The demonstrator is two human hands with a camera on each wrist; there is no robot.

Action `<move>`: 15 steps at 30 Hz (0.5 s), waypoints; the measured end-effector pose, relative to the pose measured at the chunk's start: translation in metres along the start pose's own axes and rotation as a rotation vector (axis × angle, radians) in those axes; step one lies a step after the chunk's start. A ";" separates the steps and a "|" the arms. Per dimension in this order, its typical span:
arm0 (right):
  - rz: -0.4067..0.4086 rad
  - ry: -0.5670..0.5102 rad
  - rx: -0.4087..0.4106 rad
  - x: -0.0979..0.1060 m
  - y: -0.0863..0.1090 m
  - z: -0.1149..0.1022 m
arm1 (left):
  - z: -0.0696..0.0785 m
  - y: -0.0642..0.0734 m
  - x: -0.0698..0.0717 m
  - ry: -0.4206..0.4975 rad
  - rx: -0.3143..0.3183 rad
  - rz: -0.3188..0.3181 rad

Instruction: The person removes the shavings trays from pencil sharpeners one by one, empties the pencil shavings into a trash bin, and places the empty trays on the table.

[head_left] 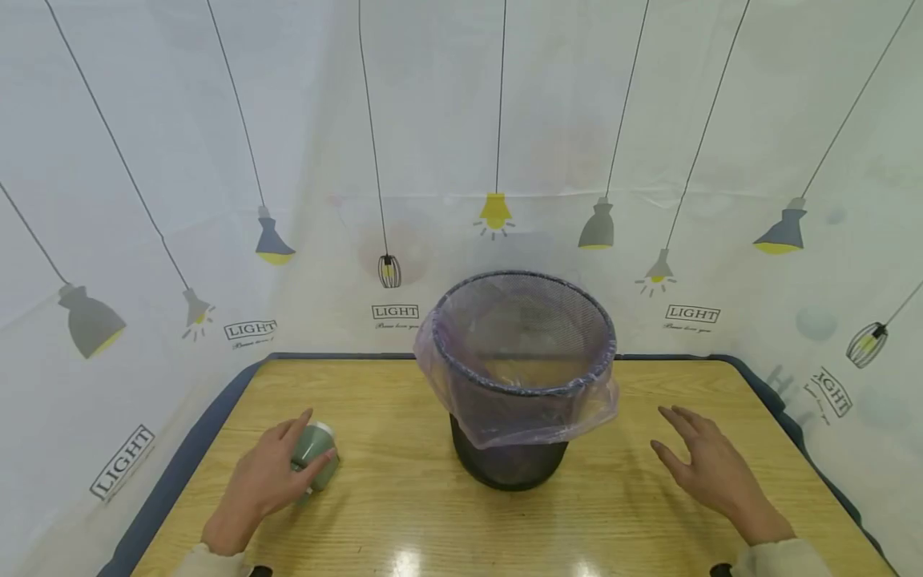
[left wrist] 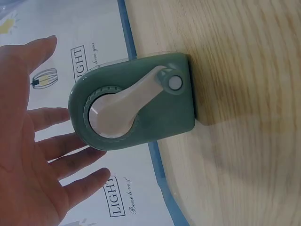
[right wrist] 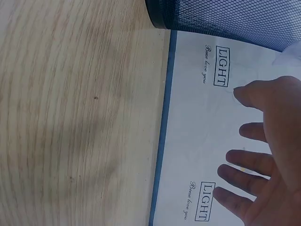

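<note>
A green crank-handled pencil sharpener (head_left: pixel 317 445) stands on the table at the left, partly covered by my left hand (head_left: pixel 268 473). In the left wrist view its beige crank (left wrist: pixel 124 106) and rounded top show, with the spread fingers (left wrist: pixel 87 188) close beside that top and not curled around it. My right hand (head_left: pixel 710 466) hovers over the table's right side, its fingers loosely extended and nothing in its grasp. Between the two hands stands a black mesh waste bin (head_left: pixel 512 469), upright. A thin purple bag (head_left: pixel 497 425) lines it and is folded down over the rim.
The wooden table (head_left: pixel 382 513) has a dark blue edge (head_left: pixel 346 355) along its back and sides. White cloth (head_left: pixel 447 104) printed with hanging lamps surrounds it on three sides. The bin is the tallest thing on the table.
</note>
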State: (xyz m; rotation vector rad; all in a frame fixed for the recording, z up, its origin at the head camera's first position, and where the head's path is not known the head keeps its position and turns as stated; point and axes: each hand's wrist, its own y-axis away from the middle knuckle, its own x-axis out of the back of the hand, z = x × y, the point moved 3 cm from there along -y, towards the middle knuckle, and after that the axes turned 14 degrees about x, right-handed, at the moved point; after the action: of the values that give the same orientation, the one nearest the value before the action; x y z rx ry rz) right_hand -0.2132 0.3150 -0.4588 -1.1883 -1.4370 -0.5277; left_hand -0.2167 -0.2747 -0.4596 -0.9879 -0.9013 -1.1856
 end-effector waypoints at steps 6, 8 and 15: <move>-0.002 -0.020 0.014 -0.004 0.000 -0.005 | -0.001 0.000 -0.004 -0.001 0.026 -0.041; -0.003 -0.026 0.020 -0.005 -0.001 -0.006 | -0.001 -0.001 -0.005 -0.005 0.036 -0.055; -0.013 -0.042 0.039 -0.010 -0.003 -0.010 | 0.000 0.000 -0.007 -0.015 0.060 -0.084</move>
State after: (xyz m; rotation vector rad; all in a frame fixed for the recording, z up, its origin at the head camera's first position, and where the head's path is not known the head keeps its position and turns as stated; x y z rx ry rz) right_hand -0.2120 0.3018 -0.4642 -1.1652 -1.4852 -0.4845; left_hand -0.2182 -0.2727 -0.4659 -0.9189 -0.9929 -1.2162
